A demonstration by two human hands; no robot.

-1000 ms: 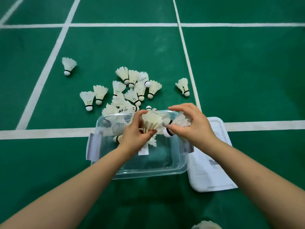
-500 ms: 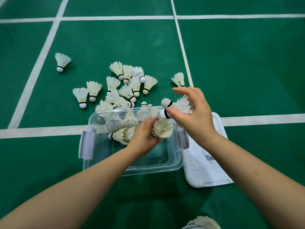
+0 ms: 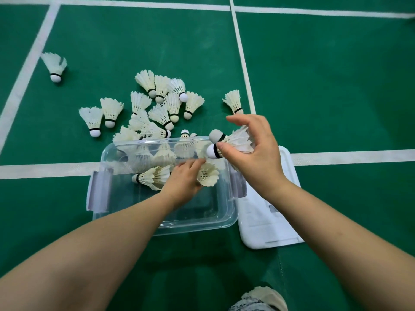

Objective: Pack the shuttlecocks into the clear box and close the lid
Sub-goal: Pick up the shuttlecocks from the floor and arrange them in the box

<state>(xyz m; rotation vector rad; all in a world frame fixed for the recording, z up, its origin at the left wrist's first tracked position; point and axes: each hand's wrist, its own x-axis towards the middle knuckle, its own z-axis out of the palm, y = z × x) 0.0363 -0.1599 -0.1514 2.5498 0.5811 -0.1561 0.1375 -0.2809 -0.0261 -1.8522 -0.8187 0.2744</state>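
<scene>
We count one clear box (image 3: 166, 223), with two grey latches (image 3: 100, 189), and one white lid (image 3: 269, 232). We count two hands: the right hand (image 3: 253, 153) grips two shuttlecocks (image 3: 238, 142), the left hand (image 3: 184, 182) holds one shuttlecock (image 3: 208, 177), and one more lies in the box beside it. On the floor we count four strays (image 3: 54, 66) apart from the heap (image 3: 157, 108), which holds roughly a dozen, too overlapped for an exact tally

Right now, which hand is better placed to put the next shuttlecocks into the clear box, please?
Right hand: it grips two shuttlecocks above the clear box; the left hand holds one shuttlecock low inside.
</scene>
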